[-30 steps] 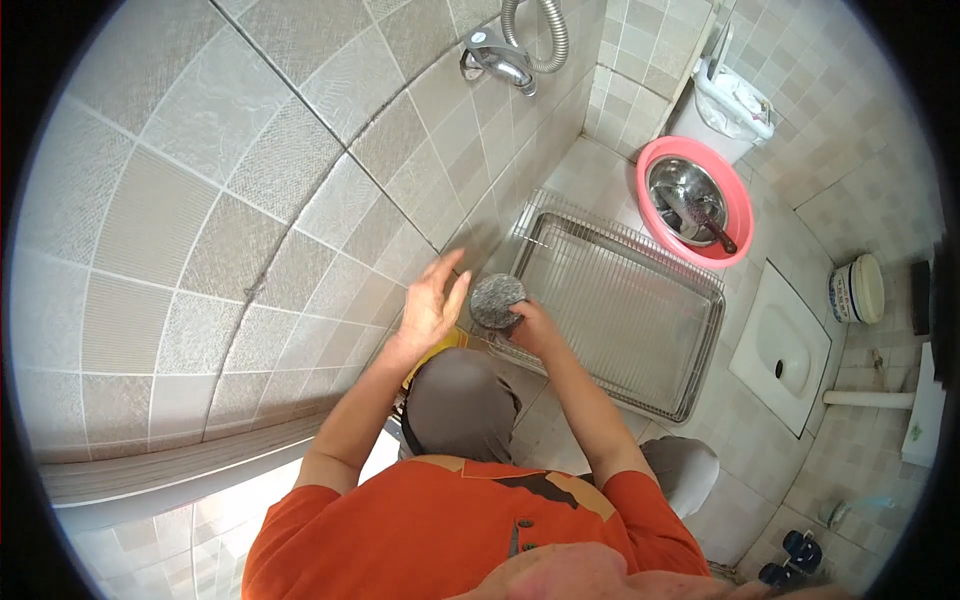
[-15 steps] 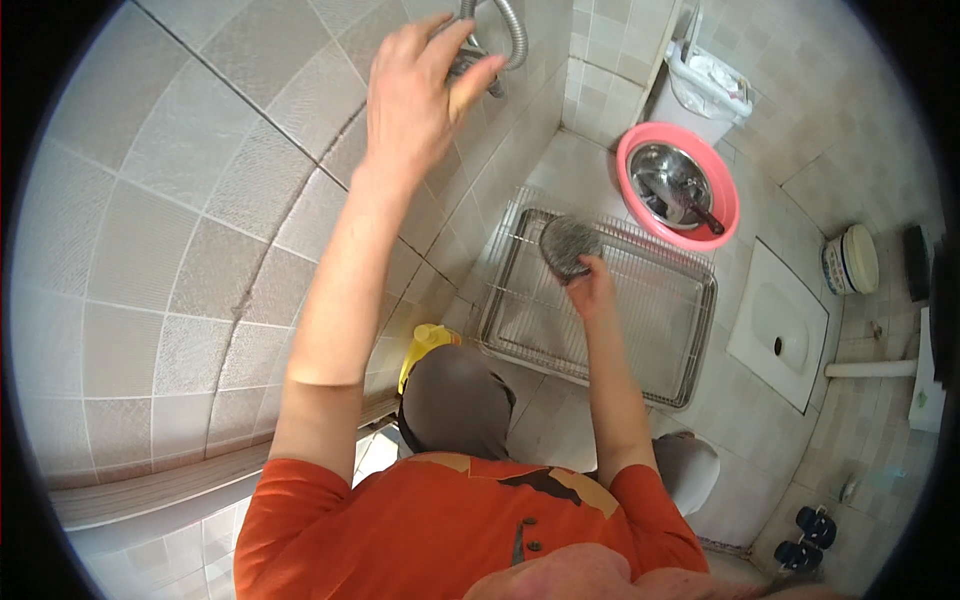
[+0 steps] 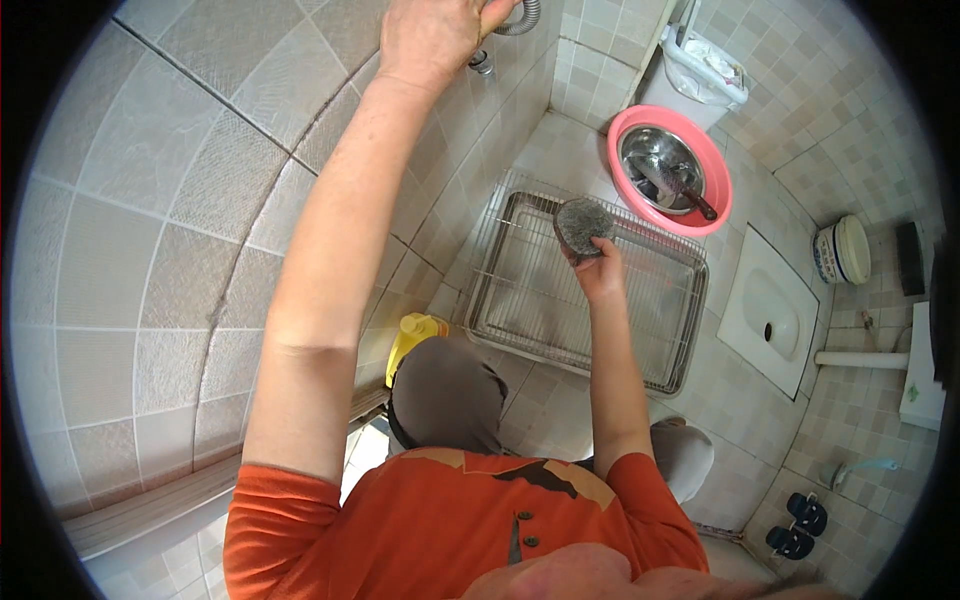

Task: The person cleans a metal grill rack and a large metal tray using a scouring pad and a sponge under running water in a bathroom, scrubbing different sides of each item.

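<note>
My left hand reaches up against the tiled wall at the top edge, beside a metal shower hose and a chrome wall fitting. Its thumb shows near the hose, while the other fingers are cut off or hidden, so any grip there stays unseen. My right hand is closed round a round grey scouring pad. That pad is held above a rectangular metal tray with wire racks, which lies on the floor in front of my knees.
A pink basin holding a steel bowl and a dark-handled utensil stands beyond the tray. Behind it is a lined white bin. Right are a squat toilet and a white tub; a yellow bottle stands by my left knee.
My left hand has moved up, and its fingers have partly left the picture. The scouring pad has turned and now shows more of its flat face in my right hand.
</note>
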The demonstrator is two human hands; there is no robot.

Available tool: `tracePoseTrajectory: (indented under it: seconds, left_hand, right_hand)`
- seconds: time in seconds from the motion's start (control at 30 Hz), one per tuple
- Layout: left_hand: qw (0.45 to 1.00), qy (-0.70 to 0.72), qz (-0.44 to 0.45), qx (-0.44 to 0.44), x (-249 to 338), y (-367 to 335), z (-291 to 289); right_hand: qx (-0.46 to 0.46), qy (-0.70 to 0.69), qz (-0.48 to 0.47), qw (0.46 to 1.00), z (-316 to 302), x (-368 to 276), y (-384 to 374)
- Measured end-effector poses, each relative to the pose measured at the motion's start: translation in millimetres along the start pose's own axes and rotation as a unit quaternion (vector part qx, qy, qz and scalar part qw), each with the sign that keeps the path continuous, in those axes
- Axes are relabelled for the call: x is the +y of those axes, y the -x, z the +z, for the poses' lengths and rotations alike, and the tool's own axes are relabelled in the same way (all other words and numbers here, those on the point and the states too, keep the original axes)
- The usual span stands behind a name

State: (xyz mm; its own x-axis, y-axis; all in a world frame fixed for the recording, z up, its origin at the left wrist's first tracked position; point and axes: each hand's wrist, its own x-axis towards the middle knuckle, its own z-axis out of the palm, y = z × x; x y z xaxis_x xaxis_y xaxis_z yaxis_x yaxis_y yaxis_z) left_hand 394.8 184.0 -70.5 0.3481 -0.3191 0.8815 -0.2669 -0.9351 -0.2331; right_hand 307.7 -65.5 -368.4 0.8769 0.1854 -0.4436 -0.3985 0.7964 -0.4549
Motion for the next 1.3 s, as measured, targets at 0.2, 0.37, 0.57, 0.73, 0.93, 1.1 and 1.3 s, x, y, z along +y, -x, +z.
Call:
tracePoseTrajectory:
  seconds: [0.2, 0.37, 0.57, 0.73, 0.93, 1.1, 1.3]
  left_hand:
    - [0.999, -0.034, -0.023, 0.034, -2.0, 2.9, 5.0]
    - [0.994, 0.087, -0.066, 0.011, 11.9, 9.2, -15.0]
    - [0.891, 0.353, -0.214, -0.192, 90.6, 195.6, -6.2]
    - [0.735, 0.157, -0.429, -0.501, 119.0, 374.2, 106.8]
    - [0.633, 0.137, -0.035, -0.761, 108.2, 474.3, 134.6]
    - [0.621, 0.125, -0.186, -0.751, 102.1, 429.6, 113.8]
    - [0.569, 0.259, -0.540, -0.564, 95.8, 387.4, 72.7]
  right_hand:
    - [-0.008, 0.026, -0.006, 1.000, 3.2, 2.9, -0.2]
    - [-0.007, 0.014, 0.001, 1.000, -13.9, -6.0, -1.3]
    - [0.016, 0.035, -0.026, 0.999, -23.8, -12.6, 9.3]
    - [0.046, 0.042, -0.031, 0.998, -46.2, -12.1, 11.5]
    - [0.066, 0.059, -0.017, 0.996, -66.1, -7.0, 16.0]
    - [0.125, 0.177, 0.019, 0.976, -66.2, 1.9, 5.0]
    - [-0.035, 0.742, -0.261, 0.617, -11.4, 2.3, -90.9]
